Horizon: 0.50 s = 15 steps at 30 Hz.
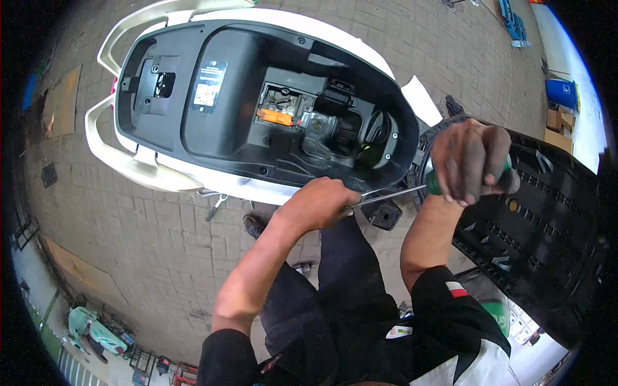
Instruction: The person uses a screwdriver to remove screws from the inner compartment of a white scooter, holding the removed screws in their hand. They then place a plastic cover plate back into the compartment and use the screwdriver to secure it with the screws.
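My right hand [471, 161], at the right of the scooter's compartment, is closed around the green handle [435, 183] of a screwdriver whose long metal shaft [396, 192] runs leftward. My left hand [325, 201] has its fingers closed on that shaft near its far end, at the near edge of the white scooter body [251, 193]; the tip is hard to make out. The black under-seat compartment [225, 138] is open above my hands, with an orange part [277, 117] and dark fittings inside. Right of it the black seat [534, 251] is swung open, underside up.
A wrench [216, 207] lies on the paving below the scooter, by my shoe [251, 225]. A blue bin [561, 93] and cardboard boxes [559, 140] stand at the far right. A mint scooter [93, 331] is at lower left, and flat brown boards [61, 103] lie at the left.
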Available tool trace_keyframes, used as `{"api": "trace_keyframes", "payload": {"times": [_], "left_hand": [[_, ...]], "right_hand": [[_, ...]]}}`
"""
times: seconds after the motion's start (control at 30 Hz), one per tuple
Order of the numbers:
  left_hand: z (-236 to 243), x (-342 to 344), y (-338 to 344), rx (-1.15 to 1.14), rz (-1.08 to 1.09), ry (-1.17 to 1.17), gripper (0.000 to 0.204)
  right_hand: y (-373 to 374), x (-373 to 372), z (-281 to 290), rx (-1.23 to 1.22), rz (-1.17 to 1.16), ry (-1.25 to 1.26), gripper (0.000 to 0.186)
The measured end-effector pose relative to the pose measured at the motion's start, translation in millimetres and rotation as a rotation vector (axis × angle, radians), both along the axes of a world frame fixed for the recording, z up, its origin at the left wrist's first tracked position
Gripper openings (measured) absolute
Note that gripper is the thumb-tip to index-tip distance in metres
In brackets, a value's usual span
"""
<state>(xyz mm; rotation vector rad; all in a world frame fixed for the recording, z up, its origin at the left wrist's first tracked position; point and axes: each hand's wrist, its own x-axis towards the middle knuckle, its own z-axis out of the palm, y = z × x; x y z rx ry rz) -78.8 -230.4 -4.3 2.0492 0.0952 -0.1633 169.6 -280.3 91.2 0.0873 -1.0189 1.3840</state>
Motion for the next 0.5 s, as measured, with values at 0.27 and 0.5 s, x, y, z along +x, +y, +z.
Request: {"api": "trace_keyframes", "payload": {"times": [0.27,0.5], "left_hand": [[-21,32,58,0.331,0.468,0.141,0.033],[-70,63,111,0.467,0.797,0.247,0.021]], "right_hand": [[-28,-25,18,-0.462,-1.317,-0.841,0.061],[-13,-58,-34,-0.415,-1.263,-1.167,0.023]]}}
